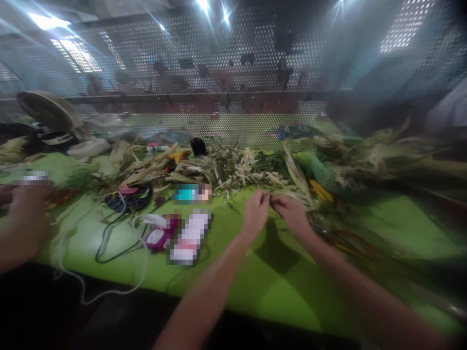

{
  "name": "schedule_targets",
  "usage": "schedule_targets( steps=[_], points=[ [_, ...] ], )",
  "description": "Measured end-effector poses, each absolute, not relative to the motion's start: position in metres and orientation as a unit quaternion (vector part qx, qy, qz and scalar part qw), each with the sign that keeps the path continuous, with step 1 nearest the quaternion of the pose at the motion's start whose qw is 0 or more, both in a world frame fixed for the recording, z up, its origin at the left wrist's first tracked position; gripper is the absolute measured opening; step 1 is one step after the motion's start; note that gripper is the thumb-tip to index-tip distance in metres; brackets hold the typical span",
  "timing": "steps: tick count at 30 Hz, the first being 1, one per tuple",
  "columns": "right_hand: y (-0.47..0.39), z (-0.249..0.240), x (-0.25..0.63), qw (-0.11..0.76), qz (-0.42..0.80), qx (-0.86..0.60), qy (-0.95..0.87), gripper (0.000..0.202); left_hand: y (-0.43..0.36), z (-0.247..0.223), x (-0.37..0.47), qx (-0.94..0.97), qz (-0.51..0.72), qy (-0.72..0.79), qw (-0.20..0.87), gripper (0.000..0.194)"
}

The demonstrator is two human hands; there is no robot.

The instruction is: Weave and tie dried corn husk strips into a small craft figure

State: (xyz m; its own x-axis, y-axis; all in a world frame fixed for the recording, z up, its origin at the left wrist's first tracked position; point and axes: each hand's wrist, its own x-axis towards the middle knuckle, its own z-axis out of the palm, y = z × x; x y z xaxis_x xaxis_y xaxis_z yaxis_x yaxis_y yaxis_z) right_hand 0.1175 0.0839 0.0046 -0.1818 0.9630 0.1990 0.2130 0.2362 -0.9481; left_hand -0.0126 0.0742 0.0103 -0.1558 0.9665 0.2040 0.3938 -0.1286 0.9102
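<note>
My left hand [256, 208] and my right hand [290, 209] meet over the green tabletop [241, 282], fingertips pinched close together. Something small and dark sits between them, too small and blurred to name. Just beyond the fingers lies a pile of dry, pale husks and plant scraps [244, 167]. Close to my right hand, a yellow object [321, 190] rests among the husks. A shadow of the hands falls on the table beneath them.
At left rests another person's hand and forearm [25, 218]. A magenta device [160, 236] with a white cable [109, 293] lies beside a blurred-out flat object [190, 238]. A green perforated basket [324, 172] stands at right. Behind rises a perforated metal screen [219, 73].
</note>
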Motion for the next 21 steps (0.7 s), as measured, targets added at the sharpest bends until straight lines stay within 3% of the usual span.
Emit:
schedule_targets(
  steps=[7,16,18,21],
  points=[
    [0.079,0.010,0.116,0.441,0.414,-0.473,-0.641,0.015,0.078,0.004,-0.016,0.617,0.469,0.580,0.250,0.016],
    [0.076,0.020,0.126,0.468,0.553,-0.495,-0.480,0.034,0.070,0.000,-0.016,0.767,0.386,0.509,-0.059,0.029],
    [0.079,0.017,0.128,0.491,0.564,-0.487,-0.452,0.038,0.067,0.004,-0.014,0.778,0.369,0.504,-0.068,0.030],
    [0.086,0.014,0.134,0.511,0.572,-0.471,-0.435,0.037,0.066,0.011,-0.014,0.794,0.362,0.489,0.014,0.033]
  ],
)
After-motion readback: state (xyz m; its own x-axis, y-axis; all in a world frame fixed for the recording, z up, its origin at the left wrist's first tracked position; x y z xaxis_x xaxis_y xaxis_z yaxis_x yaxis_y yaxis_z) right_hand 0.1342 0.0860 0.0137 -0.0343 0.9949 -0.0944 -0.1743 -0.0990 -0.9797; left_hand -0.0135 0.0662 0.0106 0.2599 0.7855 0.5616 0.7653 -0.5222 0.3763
